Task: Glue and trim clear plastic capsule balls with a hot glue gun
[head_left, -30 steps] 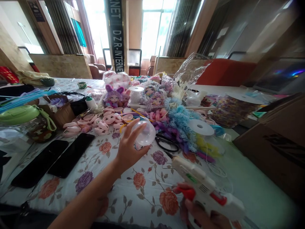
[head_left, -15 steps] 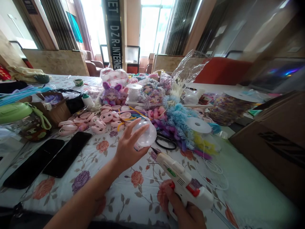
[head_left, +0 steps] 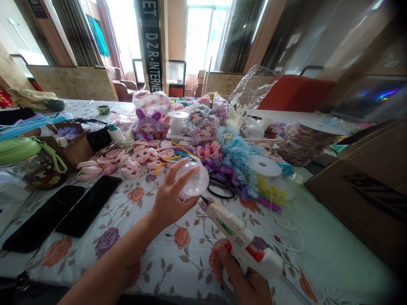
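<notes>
My left hand point(head_left: 173, 192) is closed around a small white, see-through balloon point(head_left: 196, 180), thumb below and fingers over its top. Something small with a printed face is partly visible beneath the balloon, mostly hidden by my fingers. In my right hand point(head_left: 243, 275) is a white hot glue gun point(head_left: 237, 235) with red parts, my finger at its red trigger. Its dark nozzle points up and left, close to the balloon's lower right side and my left thumb; I cannot tell whether it touches. Black-handled scissors point(head_left: 221, 189) lie just behind the nozzle.
Pink doll face pieces point(head_left: 141, 156) are heaped behind my left hand. Blue fluffy yarn point(head_left: 237, 159) and a white spool point(head_left: 264, 165) lie right of it. Two black phones point(head_left: 90, 205) rest at left. A cardboard box point(head_left: 365, 190) stands at right, dolls point(head_left: 148, 127) at the back.
Almost nothing differs. Both hands keep their grip on the balloon and the glue gun, and the whole view has shifted very slightly.
</notes>
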Available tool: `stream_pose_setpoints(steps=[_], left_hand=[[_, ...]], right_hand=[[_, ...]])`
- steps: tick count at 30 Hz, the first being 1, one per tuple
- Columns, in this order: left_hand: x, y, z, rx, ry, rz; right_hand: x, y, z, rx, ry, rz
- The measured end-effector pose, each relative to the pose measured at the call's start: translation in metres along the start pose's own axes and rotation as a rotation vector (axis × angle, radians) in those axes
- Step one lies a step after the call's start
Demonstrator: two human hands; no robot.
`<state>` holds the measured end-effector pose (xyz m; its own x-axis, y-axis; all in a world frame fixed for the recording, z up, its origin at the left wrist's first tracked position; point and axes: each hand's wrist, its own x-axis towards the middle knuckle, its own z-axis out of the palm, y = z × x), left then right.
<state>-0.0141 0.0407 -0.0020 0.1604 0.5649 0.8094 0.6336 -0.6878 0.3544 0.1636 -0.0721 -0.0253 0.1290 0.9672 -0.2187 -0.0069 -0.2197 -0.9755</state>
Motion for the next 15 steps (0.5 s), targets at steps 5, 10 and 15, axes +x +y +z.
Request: stream_pose_setpoints(steps=[5,10,15], left_hand=[[-0.0001,0.0008,0.0004,-0.009,-0.008,-0.012],[-0.0006,0.0007,0.0009,-0.004,-0.001,-0.015],[0.0000,0.0007,0.0005,-0.002,0.005,-0.010]], right_hand=[[-0.0009,-0.0041,0.0002,0.054,-0.008,0.058],[-0.0031,-0.0090,0.0015,-0.010,0.037,0.059],[-0.0032,-0.0094,0.0015,-0.048,0.033,0.015]])
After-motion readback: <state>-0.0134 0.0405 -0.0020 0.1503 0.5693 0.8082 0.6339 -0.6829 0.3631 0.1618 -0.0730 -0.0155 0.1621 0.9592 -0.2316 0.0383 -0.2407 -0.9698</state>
